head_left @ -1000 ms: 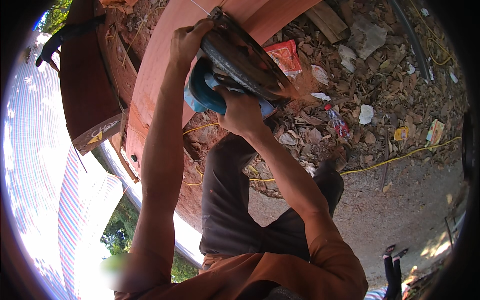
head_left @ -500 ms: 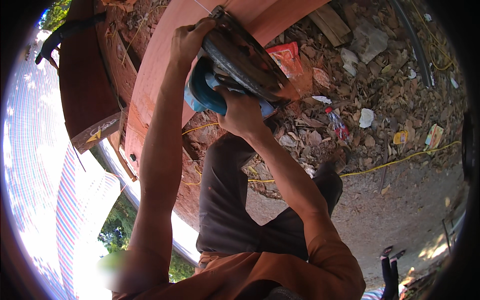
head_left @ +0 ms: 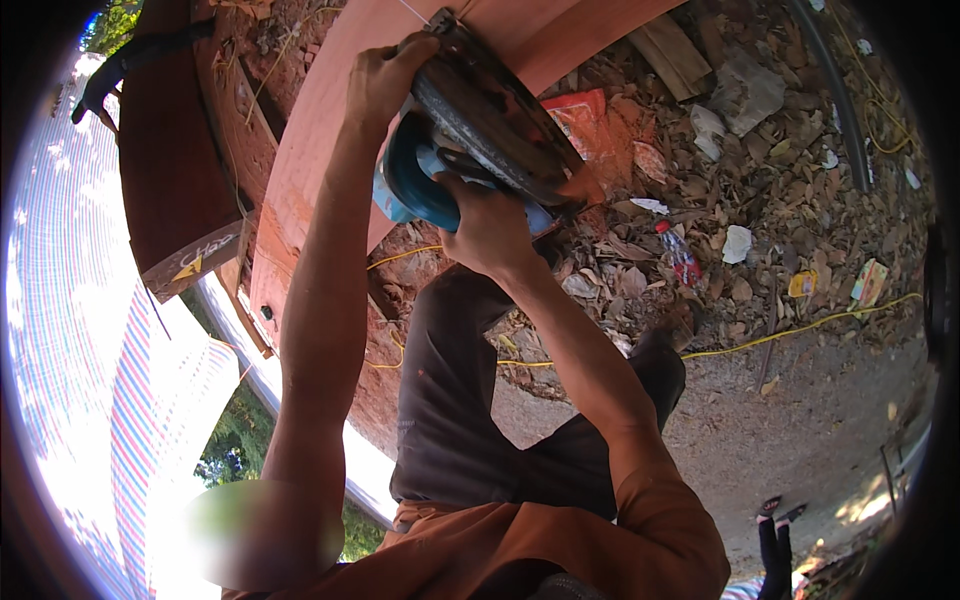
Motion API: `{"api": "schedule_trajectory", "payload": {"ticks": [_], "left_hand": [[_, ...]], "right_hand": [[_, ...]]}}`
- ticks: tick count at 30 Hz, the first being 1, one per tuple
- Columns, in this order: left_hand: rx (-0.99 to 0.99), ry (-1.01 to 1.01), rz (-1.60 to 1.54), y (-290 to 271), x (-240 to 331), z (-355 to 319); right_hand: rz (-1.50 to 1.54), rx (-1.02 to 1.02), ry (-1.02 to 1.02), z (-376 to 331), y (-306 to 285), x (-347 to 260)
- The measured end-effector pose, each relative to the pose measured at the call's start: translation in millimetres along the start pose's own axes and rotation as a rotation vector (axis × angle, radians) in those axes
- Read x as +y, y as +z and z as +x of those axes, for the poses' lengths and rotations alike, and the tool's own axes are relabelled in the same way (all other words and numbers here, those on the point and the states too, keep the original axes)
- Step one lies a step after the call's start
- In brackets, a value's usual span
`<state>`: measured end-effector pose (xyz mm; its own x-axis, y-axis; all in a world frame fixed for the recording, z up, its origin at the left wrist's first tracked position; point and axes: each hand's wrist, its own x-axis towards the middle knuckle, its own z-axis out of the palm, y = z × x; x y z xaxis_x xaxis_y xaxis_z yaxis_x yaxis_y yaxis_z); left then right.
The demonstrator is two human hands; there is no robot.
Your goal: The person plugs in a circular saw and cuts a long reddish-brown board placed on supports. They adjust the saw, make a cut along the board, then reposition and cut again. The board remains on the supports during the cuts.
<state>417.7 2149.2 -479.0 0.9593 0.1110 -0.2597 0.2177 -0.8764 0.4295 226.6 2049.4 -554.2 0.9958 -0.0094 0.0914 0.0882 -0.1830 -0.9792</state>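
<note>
A circular saw (head_left: 490,130) with a dark, dusty guard and base plate and a blue-green body lies tilted against a long reddish wooden plank (head_left: 315,150). My right hand (head_left: 490,225) is wrapped round the saw's rear handle, below the blue-green housing. Farther up, my left hand (head_left: 390,80) grips the front end of the saw by its upper edge, fingers curled over it. The blade itself is hidden by the guard and plate. A thin white line (head_left: 412,12) runs over the plank just beyond the saw's front end.
Dry leaves and litter cover the ground at right, with a red-capped bottle (head_left: 680,255), a plastic bag (head_left: 750,92) and a board (head_left: 672,55). A yellow cord (head_left: 800,325) crosses behind my foot. Another person's legs (head_left: 775,550) show at lower right, and a dark arm (head_left: 150,60) at upper left.
The saw and both hands sit slightly farther right in the picture, along with the plank and litter. Both hands keep the same hold on the saw.
</note>
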Motion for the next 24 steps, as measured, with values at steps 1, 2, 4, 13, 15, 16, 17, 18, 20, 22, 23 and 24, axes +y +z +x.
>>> {"api": "schedule_trajectory", "payload": {"ticks": [1,2,4,13,15,16,17,18,20,22,23,24], "left_hand": [[0.001,0.003,0.005,0.0,-0.6,1.2],[0.001,0.003,0.009,0.0,-1.1,2.2],[0.004,0.011,0.005,-0.2,-1.5,3.3],[0.018,-0.003,-0.008,-2.4,2.7,1.9],[0.013,-0.011,0.013,-3.5,2.4,3.6],[0.007,-0.002,0.000,-4.2,2.1,4.6],[0.002,0.006,-0.012,-4.5,1.7,5.6],[-0.001,-0.003,-0.018,-4.9,1.1,6.3],[-0.011,0.035,-0.038,-5.6,0.0,7.1],[-0.010,0.034,-0.031,-6.7,-0.9,8.4],[-0.008,0.022,-0.017,-7.3,-1.4,9.2],[-0.005,0.011,-0.004,-7.7,-2.2,9.9]], "right_hand": [[-0.008,-0.004,0.004,0.5,0.4,0.2],[-0.018,-0.007,0.004,1.0,1.1,0.4],[-0.023,-0.014,0.005,2.4,2.3,0.9],[-0.013,-0.033,0.011,6.0,3.9,0.8],[-0.021,0.006,-0.018,7.0,4.5,0.4],[-0.020,0.001,-0.013,7.5,4.9,0.2],[-0.017,-0.005,-0.008,7.9,5.3,0.0],[-0.009,-0.005,-0.007,8.3,5.9,-0.2],[-0.003,-0.027,0.014,8.6,6.2,0.0],[-0.005,-0.035,0.015,9.6,6.9,0.3],[-0.012,-0.036,0.010,10.2,7.2,0.5],[-0.013,-0.032,0.000,10.8,7.5,0.8]]}}
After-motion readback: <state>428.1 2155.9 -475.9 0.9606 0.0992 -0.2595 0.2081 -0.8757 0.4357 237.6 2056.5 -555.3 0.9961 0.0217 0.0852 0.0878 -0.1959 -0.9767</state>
